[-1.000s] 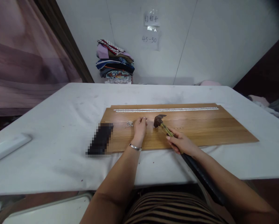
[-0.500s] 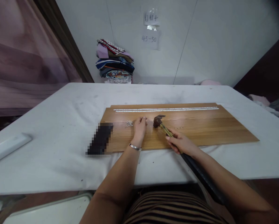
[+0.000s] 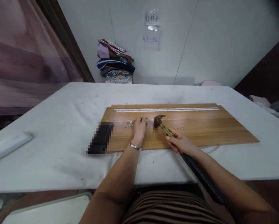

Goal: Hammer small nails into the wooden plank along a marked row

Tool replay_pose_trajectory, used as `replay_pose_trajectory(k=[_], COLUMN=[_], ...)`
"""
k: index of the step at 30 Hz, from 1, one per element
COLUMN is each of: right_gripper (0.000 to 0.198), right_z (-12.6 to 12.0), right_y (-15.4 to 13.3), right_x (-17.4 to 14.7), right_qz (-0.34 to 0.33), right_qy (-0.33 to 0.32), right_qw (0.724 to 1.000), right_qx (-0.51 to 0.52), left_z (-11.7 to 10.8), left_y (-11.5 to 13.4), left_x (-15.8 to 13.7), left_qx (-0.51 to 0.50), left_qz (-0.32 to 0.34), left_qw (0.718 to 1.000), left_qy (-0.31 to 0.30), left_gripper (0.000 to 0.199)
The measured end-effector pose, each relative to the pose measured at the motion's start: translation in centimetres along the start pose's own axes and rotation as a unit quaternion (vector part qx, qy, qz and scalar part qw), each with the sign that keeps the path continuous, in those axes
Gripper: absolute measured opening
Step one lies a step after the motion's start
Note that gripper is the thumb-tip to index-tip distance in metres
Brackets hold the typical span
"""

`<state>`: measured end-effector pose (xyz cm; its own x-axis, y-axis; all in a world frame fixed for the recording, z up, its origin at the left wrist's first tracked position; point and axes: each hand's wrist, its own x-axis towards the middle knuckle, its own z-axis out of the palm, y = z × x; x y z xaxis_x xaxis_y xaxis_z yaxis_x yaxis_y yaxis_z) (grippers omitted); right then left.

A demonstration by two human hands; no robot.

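My right hand is wrapped round the shaft of a claw hammer, high up towards the head. The hammer's rusty head hangs low over the wooden board, and its black handle runs back under my right forearm. My left hand is closed over the board, thumb and fingers pinched together; what they hold, if anything, I cannot make out. Loose nails lie in a small pile just left of that hand. Right of the hammer head, a short row of small dots, perhaps nail heads, shows on the board.
Two white measuring strips lie along the board's far edge. A dark pixelated rectangle covers its left corner. White cloth drapes the table. Folded clothes are stacked by the wall, and a white object lies at left.
Both hands and the hammer stay in the same place over the board. The view has shifted only very slightly.
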<state>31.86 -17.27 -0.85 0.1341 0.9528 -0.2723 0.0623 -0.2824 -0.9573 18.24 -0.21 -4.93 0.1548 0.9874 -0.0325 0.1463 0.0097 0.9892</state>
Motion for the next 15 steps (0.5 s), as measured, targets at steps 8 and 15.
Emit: replay_pose_trajectory(k=[8,15], right_gripper=[0.066,0.065], right_z=[-0.10,-0.06], right_y=[0.01,-0.08], right_x=[-0.19,-0.14], right_qz=[-0.004,-0.002], right_qy=[-0.003,0.004], right_qw=[1.000,1.000], right_qx=[-0.001,0.001], left_z=[-0.07,-0.05], left_y=[-0.09,-0.28], left_x=[-0.11,0.01], left_qx=[-0.003,-0.012], left_qz=[0.012,0.014], left_qw=[1.000,1.000], left_qy=[-0.002,-0.008], left_gripper=[0.023,0.024])
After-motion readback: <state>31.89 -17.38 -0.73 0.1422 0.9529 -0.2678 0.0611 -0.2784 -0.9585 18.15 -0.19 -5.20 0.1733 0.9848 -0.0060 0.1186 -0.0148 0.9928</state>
